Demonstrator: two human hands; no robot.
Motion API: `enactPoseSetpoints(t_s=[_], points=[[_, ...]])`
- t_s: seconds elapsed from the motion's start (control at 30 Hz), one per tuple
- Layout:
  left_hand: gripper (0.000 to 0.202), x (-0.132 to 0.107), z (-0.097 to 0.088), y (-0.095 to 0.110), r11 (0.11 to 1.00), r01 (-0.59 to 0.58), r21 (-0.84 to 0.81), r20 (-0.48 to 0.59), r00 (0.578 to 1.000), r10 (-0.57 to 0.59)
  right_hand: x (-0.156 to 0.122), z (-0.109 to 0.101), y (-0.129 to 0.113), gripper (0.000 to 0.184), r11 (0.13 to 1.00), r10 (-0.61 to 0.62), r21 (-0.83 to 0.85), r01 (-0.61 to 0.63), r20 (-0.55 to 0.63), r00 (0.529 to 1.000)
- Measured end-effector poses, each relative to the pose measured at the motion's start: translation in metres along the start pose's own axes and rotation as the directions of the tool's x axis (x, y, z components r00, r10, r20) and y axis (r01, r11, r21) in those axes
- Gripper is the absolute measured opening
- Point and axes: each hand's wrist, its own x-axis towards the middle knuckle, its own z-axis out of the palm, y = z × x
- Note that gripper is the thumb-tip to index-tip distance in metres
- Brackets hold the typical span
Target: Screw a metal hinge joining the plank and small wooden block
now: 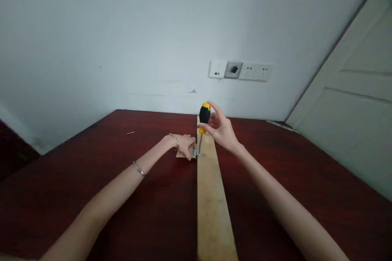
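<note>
Head view. Pinning a wooden block (181, 154) with left hand (184, 143), fingers curled over it, at nine o'clock of a metal bracket (195, 151) on the edge of the plank (211, 195). Standing upright on that bracket, screwdriver (204, 116), pinched at its handle by right hand (222, 131) from three o'clock. Likely to slip off if tilted, jabbing the left fingers just beside.

The screwdriver (204, 115) in your right hand (222, 130) has a black-and-yellow handle, the plank (212, 204) below it is pale yellowish wood, the worktop (122, 179) is dark reddish-brown, and under your left hand (183, 143) lies a tan block (180, 154).
</note>
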Motion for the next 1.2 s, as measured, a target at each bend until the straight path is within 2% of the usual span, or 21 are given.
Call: enactPoseSetpoints(t_s=[0.27, 0.6, 1.2], points=[[0.079, -0.002, 0.000, 0.001, 1.000, 0.010, -0.030, -0.025, 1.000, -0.011, 0.000, -0.003, -0.005, 0.070, 1.000, 0.001, 0.005, -0.001, 0.023, 1.000], [0.083, 0.001, 0.002, -0.003, 0.999, -0.016, -0.050, -0.041, 0.999, 0.014, 0.001, -0.005, -0.014, 0.064, 0.991, -0.121, -0.050, 0.126, 0.081, 0.989], [0.079, -0.002, 0.000, -0.001, 0.998, -0.010, -0.058, -0.025, 1.000, 0.009, 0.001, -0.005, -0.013, 0.064, 0.987, -0.125, -0.090, 0.130, 0.062, 0.990]])
